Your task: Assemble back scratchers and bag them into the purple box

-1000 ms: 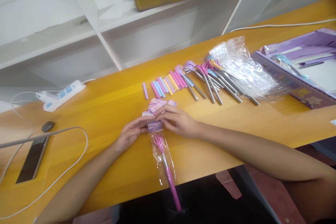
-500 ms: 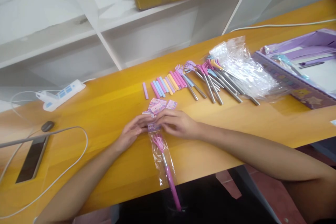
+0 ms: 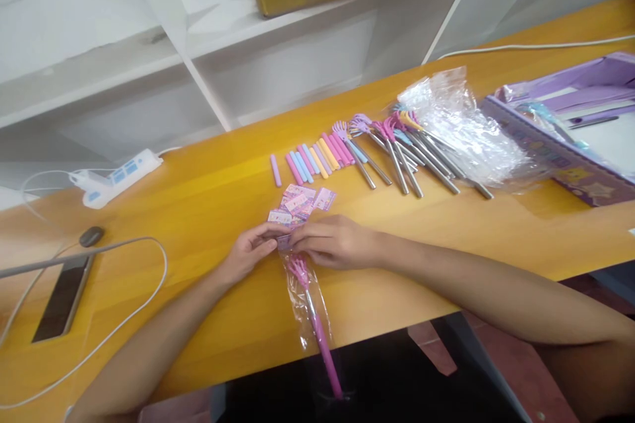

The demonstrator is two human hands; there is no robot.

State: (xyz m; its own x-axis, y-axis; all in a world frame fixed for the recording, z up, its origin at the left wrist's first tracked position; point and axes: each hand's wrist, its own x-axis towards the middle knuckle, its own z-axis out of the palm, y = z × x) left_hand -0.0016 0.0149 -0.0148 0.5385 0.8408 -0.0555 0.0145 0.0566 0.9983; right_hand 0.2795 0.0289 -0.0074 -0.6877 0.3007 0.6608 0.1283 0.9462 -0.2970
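A pink back scratcher [image 3: 325, 350] lies inside a clear plastic bag [image 3: 296, 307], its handle reaching past the table's front edge. A small printed card [image 3: 284, 242] shows at the bag's top. My left hand [image 3: 248, 251] grips the left side of that end, thumb and fingers bent. From the right, my right hand [image 3: 332, 242] has its fingers pinched on the same end, covering part of the card. Just beyond my fingers is a loose pile of printed cards [image 3: 297, 201].
Coloured handle sleeves [image 3: 322, 157] and several back scratchers [image 3: 397, 152] lie further back. Beside them are a pile of clear bags [image 3: 476, 139] and a purple box [image 3: 560, 165]. A power strip [image 3: 122, 175], a phone [image 3: 64, 297] and cables sit at left.
My right hand has moved down slightly over the bag's top, hiding more of its card. My left fingers have shifted a little, and more of the card pile shows.
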